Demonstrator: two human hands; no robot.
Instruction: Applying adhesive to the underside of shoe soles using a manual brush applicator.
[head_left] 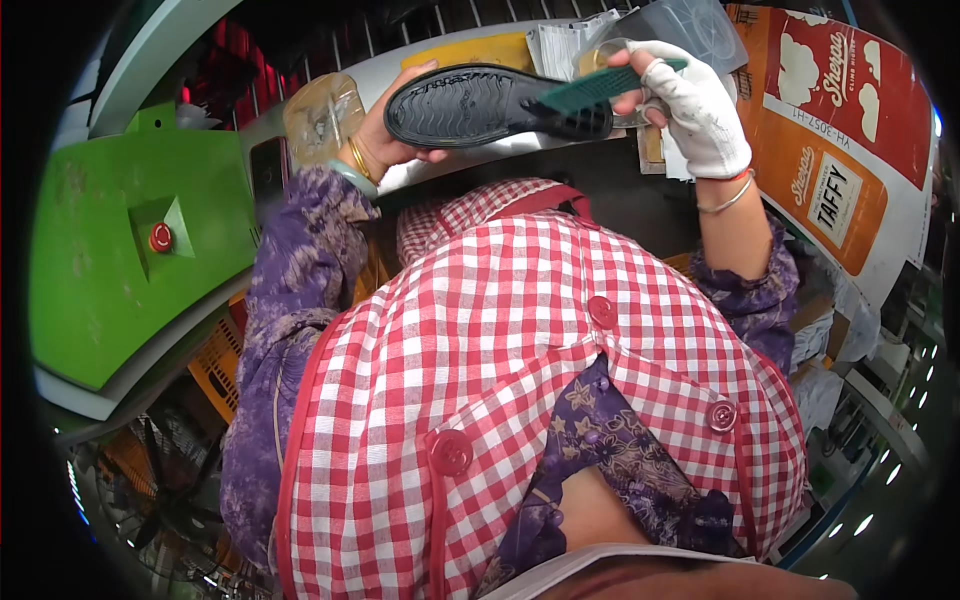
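Observation:
My left hand (385,130) is bare and wraps round one end of a black shoe sole (460,105), which has raised ridges on the face turned up. In a white glove with bare fingertips, my right hand (690,105) pinches a thin, flat dark-green piece (605,88). This green piece slants across the sole's other end and covers part of it. Whether it touches the sole I cannot tell. Something like a clear or metallic loop shows by the right fingers, too small to name.
A light worktop edge runs behind the sole, with a yellow sheet (470,50), a stack of white papers (570,48) and a clear plastic container (700,30). A green machine housing (100,230) with a red button (161,237) stands left. Printed cardboard (840,130) is at right.

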